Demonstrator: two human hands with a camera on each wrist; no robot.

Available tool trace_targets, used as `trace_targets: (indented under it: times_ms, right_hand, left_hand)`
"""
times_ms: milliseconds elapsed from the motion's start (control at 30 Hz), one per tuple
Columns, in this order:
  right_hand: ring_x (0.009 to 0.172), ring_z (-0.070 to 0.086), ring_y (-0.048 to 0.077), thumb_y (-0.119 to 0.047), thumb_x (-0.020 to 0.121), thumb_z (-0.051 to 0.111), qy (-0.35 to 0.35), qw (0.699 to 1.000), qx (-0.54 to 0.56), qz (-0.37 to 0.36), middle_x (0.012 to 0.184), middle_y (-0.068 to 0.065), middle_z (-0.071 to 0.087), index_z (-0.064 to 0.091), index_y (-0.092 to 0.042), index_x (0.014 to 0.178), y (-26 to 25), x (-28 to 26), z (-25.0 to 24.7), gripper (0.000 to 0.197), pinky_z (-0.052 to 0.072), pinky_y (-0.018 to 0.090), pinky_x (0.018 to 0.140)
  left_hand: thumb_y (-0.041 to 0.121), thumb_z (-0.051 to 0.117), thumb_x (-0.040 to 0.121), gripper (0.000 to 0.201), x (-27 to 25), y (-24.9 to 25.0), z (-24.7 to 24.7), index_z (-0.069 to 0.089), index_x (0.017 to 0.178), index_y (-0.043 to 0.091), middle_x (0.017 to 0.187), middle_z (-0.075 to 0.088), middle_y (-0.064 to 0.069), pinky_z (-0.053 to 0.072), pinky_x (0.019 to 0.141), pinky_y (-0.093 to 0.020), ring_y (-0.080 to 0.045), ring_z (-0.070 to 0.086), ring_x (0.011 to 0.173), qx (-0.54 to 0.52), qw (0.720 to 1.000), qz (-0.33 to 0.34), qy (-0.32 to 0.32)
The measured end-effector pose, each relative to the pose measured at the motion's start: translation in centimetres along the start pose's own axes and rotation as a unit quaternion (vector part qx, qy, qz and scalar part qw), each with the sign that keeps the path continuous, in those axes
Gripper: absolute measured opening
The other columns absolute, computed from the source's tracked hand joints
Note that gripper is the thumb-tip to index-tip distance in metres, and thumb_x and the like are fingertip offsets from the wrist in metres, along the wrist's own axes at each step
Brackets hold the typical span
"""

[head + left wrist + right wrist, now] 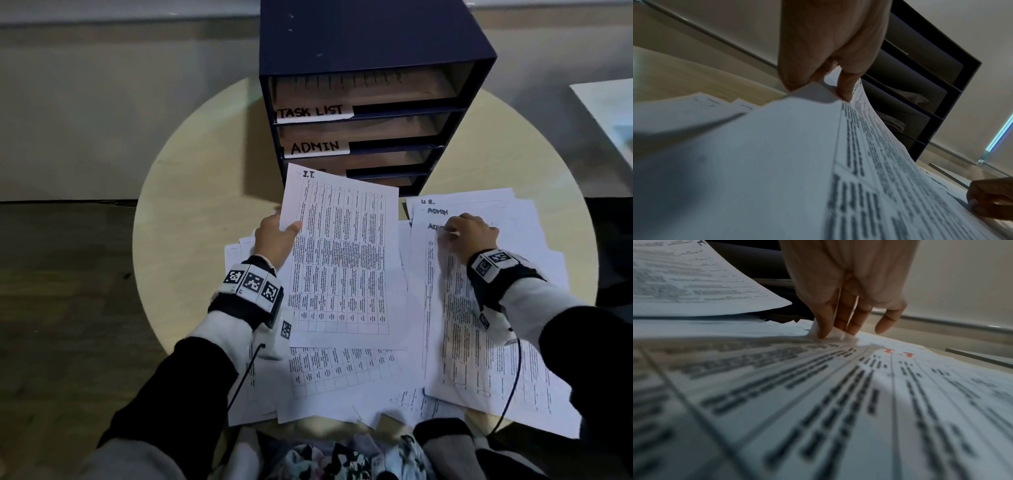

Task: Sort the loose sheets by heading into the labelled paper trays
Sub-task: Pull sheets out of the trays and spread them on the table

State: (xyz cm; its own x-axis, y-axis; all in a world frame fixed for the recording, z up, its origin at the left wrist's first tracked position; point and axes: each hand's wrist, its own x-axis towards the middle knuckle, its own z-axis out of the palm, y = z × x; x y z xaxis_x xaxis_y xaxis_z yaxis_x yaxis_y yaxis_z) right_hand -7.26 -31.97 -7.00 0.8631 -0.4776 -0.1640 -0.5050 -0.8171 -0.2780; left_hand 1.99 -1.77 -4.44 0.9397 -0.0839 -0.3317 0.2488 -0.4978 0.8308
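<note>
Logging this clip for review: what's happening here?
A person is sorting paper. The left hand holds up a white printed sheet headed "I.T."; the right hand pinches the top of a white sheet headed "ADMIN" on the pile. The dark blue tray tower stands behind.

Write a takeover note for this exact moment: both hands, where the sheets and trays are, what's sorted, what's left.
Left hand: grips the I.T. sheet by its left edge, raised above the pile.
Right hand: pinches the top edge of an ADMIN sheet on the right-hand stack.
Tray unit: at the far side of the round table; TASK LIST label and ADMIN label readable, lower labels hidden.
Done: some sheets already lie in the trays.
Left: file both held sheets, then the loose sheets spread near the table's front.
</note>
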Motion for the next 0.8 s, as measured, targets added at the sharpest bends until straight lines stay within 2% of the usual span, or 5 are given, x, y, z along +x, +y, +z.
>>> trace_targets:
  times_ms: [167, 267, 433, 567, 800]
  right_hand:
    - [0.118, 0.044, 0.029, -0.009, 0.087, 0.056, -0.044, 0.994, 0.014, -0.096, 0.119, 0.007, 0.054, 0.065, -0.01, 0.094, -1.2, -0.5, -0.4, 0.012, 0.029, 0.044, 0.096]
    - [0.102, 0.056, 0.025, -0.007, 0.088, 0.055, -0.092, 0.977, 0.083, -0.174, 0.092, -0.004, 0.057, 0.053, -0.02, 0.081, -3.3, -1.3, -2.0, 0.015, 0.035, 0.041, 0.093]
    - [0.092, 0.062, 0.022, 0.0, 0.083, 0.058, -0.053, 0.951, 0.148, -0.265, 0.084, 0.0, 0.063, 0.059, -0.005, 0.079, -9.0, -1.9, -4.2, 0.006, 0.043, 0.033, 0.079]
    - [0.093, 0.064, 0.026, -0.004, 0.08, 0.059, -0.012, 0.949, 0.207, -0.236, 0.082, -0.003, 0.066, 0.061, -0.009, 0.078, -13.7, -0.8, -3.6, 0.006, 0.046, 0.047, 0.09]
    - [0.086, 0.063, 0.026, -0.003, 0.08, 0.056, -0.008, 0.942, 0.266, -0.204, 0.087, 0.01, 0.069, 0.059, -0.002, 0.081, -16.8, -1.3, -1.1, 0.003, 0.05, 0.039, 0.079]
  left_hand:
    - [0.02, 0.051, 0.094, 0.034, 0.0, -0.2, -0.1, 0.057, 0.126, 0.009, 0.125, 0.062, -0.008, 0.042, 0.097, -0.031, -0.025, 0.057, 0.114, 0.002, 1.0, 0.008, 0.004]
    - [0.019, 0.048, 0.096, 0.033, 0.1, -0.2, 0.2, 0.056, 0.127, 0.009, 0.127, 0.061, -0.008, 0.039, 0.096, -0.027, -0.026, 0.056, 0.115, 0.009, 1.0, 0.014, -0.008]
    - [0.018, 0.044, 0.098, 0.034, -0.8, 0.1, 1.3, 0.053, 0.129, 0.009, 0.128, 0.059, -0.006, 0.037, 0.103, -0.032, -0.023, 0.053, 0.119, -0.015, 0.997, 0.02, -0.08]
    - [0.023, 0.037, 0.101, 0.037, -1.9, 0.4, 1.8, 0.051, 0.131, 0.007, 0.13, 0.057, -0.009, 0.035, 0.109, -0.039, -0.025, 0.051, 0.123, -0.085, 0.99, 0.006, -0.115]
    - [0.042, 0.036, 0.098, 0.056, -3.1, -0.5, 2.4, 0.035, 0.143, 0.011, 0.144, 0.043, -0.007, 0.029, 0.113, -0.038, -0.021, 0.039, 0.134, -0.036, 0.99, 0.035, -0.134]
